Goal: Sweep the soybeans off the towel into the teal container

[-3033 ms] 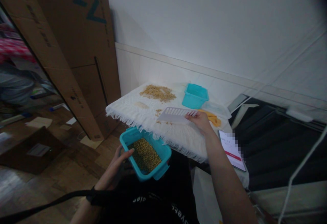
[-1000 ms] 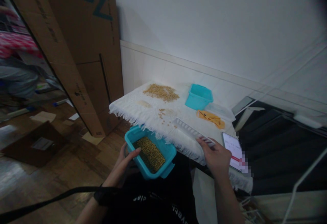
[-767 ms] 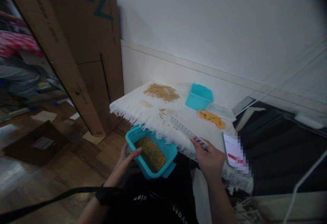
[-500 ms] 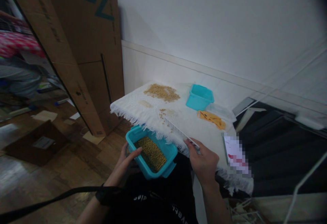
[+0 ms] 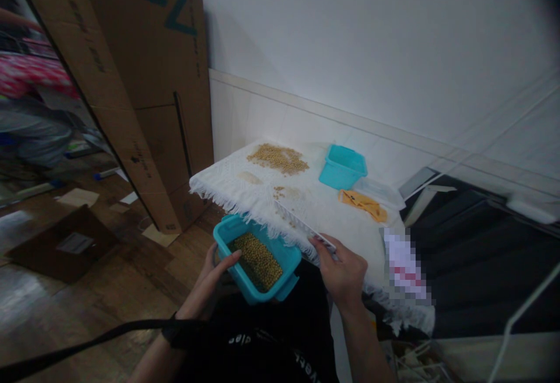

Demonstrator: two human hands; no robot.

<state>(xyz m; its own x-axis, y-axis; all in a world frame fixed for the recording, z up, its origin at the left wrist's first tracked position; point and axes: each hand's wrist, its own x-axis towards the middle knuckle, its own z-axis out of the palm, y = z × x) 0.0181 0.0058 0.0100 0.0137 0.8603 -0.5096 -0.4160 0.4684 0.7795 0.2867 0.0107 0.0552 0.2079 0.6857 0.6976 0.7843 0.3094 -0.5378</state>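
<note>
My left hand (image 5: 219,266) grips the left side of a turquoise plastic tub (image 5: 254,295), its thumb over the rim. Yellow beans that look like soybeans (image 5: 258,257) fill part of this tub, which is held tilted just under the fringed table edge. In my right hand (image 5: 343,269) is a long, thin white strip (image 5: 306,224) with tooth-like marks along it; its exact kind is unclear. The strip's far end lies on the white cloth (image 5: 227,176), beside a few loose beans (image 5: 279,192). Farther back, a larger pile of beans (image 5: 280,158) is spread on the cloth.
A second turquoise tub (image 5: 343,167) stands at the back of the table, with an orange cloth (image 5: 363,203) in front. A tall cardboard box (image 5: 170,80) rises at the left, against the white wall (image 5: 350,39). Beyond it a person in red (image 5: 35,77) is partly visible.
My right hand and the white strip have moved slightly left and toward me, drawing the strip nearer the cloth's front edge. The held tub has shifted slightly left.
</note>
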